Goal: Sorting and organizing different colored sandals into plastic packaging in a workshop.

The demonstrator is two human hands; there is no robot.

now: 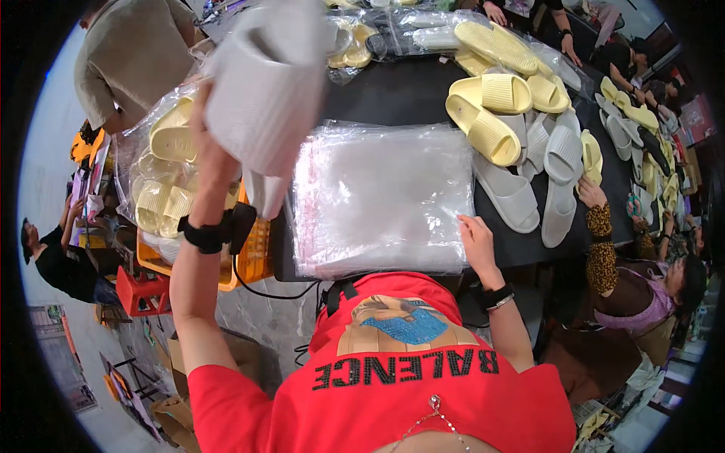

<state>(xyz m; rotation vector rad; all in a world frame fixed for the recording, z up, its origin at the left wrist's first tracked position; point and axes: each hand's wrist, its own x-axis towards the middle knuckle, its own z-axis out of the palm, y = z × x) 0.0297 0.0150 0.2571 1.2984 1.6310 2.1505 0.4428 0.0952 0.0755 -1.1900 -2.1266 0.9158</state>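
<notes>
Raised at the upper left, my left hand (213,147) is closed round grey slippers (264,113), partly blurred and close to the camera. In front of me a stack of clear plastic bags (377,196) lies flat on the black table. My right hand (477,240) is at the stack's right edge, its thumb and fingertips pinched together on the edge of a bag. Beyond that hand, loose grey slippers (507,198) and yellow slippers (495,140) lie piled on the table.
Left of the table stands an orange basket (253,253) topped with bagged yellow slippers (155,208). More bagged slippers (498,47) line the far side. At the right, a co-worker's hand (593,192) touches a yellow slipper. A red stool (143,291) stands at the left.
</notes>
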